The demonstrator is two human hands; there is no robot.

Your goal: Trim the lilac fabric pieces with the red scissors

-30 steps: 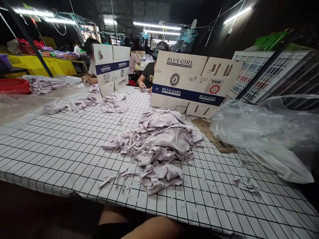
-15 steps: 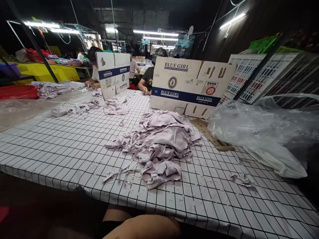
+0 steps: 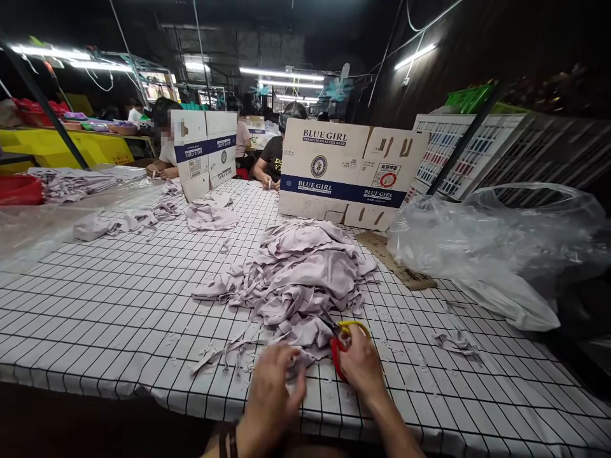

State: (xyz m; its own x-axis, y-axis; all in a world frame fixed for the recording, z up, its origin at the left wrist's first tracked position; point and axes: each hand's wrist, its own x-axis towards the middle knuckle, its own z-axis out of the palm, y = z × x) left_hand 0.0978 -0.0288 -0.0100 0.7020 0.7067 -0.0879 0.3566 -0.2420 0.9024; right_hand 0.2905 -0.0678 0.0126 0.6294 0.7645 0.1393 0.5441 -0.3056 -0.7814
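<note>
In my right hand is a pair of scissors with one yellow and one red handle loop; the dark blades point up and left over the cloth. My left hand, somewhat blurred, is at the near end of a heap of pale lilac fabric pieces. Its thumb stands apart from its curled fingers, and some cloth shows in the gap between them. Whether the fingertips touch that cloth I cannot tell. Thin fabric strips trail out to the left of the hand.
White cloth with a black grid covers the table, dotted with small scraps. Beer cartons stand upright beyond the heap. At right lie clear plastic bags and brown cardboard. Other people sit across the table, and a red basin is far left.
Both hands have come into view at the near side of the heap, the right one with scissors. The camera view has shifted slightly to the right.
</note>
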